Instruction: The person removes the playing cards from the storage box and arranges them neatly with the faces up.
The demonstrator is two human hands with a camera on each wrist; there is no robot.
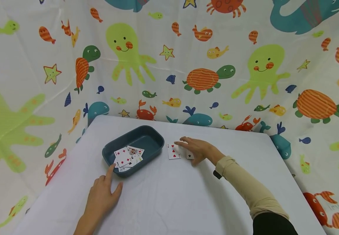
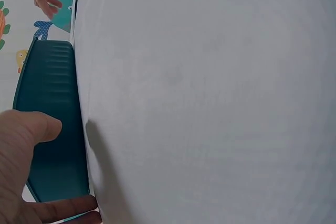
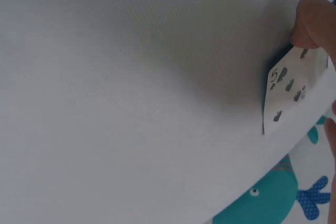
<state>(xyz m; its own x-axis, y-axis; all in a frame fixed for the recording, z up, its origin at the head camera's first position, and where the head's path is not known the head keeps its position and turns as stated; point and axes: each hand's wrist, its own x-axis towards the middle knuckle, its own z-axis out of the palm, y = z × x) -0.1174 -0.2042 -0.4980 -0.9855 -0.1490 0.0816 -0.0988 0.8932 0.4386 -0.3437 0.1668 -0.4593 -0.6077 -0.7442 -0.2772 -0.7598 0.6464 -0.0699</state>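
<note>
My left hand [image 1: 101, 195] reaches with its index finger to the near-left rim of a dark teal tray [image 1: 154, 150]; its thumb is spread away. In the left wrist view the thumb [image 2: 44, 128] shows in front of the tray wall. Several loose playing cards [image 1: 125, 158] lie face up in the tray's left part. Over a five of clubs [image 3: 286, 90], my right hand [image 1: 200, 150] has its fingers spread, and its thumb [image 3: 310, 30] touches the card's edge. That card is partly hidden under the hand. Left of it lies a hearts card [image 1: 173, 153], face up.
A white cloth covers the table [image 1: 157, 202]. Behind and beside it hangs a curtain [image 1: 163, 81] printed with sea animals. The right forearm crosses above the table's right half and throws a shadow on it.
</note>
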